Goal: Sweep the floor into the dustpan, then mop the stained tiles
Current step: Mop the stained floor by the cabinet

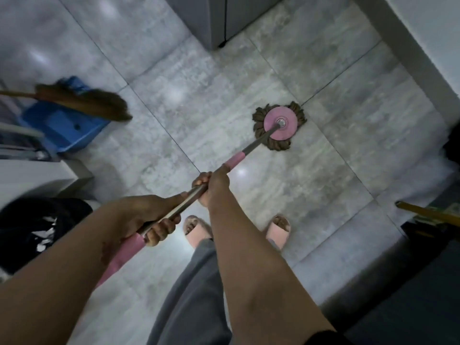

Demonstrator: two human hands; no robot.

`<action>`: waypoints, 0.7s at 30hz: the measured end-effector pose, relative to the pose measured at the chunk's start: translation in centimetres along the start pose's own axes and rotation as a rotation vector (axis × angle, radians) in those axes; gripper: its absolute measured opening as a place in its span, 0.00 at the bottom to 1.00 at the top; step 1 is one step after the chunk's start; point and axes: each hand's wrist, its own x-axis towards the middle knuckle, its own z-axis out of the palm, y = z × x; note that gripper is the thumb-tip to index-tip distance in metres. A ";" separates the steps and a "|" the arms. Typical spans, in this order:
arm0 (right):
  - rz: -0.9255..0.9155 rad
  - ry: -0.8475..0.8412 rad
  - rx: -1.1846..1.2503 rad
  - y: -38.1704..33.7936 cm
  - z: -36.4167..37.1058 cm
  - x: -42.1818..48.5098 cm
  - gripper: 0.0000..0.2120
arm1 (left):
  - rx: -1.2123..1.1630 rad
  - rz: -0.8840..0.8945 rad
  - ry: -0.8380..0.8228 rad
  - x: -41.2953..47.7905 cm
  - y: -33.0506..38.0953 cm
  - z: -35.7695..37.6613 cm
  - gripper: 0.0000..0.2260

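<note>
A round mop head (pixel 280 125) with a pink disc and brown strands rests flat on the grey floor tiles (pixel 199 100), right of centre. Its metal handle (pixel 249 149) with pink grips slants back toward me. My right hand (pixel 214 185) is closed around the shaft further down, just below a pink sleeve. My left hand (pixel 154 220) grips the shaft nearer me, above the pink end grip. A brown broom (pixel 84 100) lies across a blue dustpan (pixel 62 125) at the left.
A grey cabinet (pixel 219 18) stands at the top centre, a white wall and skirting (pixel 418 58) at the right. A white appliance (pixel 29 175) and dark bin (pixel 37 230) sit at the left. A yellow-handled tool (pixel 428 215) lies at the right. My feet in pink slippers (pixel 277 230) stand below.
</note>
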 end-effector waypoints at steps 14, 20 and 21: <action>-0.106 0.069 -0.055 -12.0 0.5 2.5 0.26 | 0.026 0.074 -0.106 0.7 11.3 3.4 0.26; -0.183 0.135 -0.037 -26.0 -0.6 3.3 0.23 | 0.092 0.157 -0.197 3.1 23.9 9.9 0.26; -0.194 0.154 -0.024 -28.2 -0.7 3.5 0.21 | 0.099 0.168 -0.210 3.5 25.9 10.9 0.25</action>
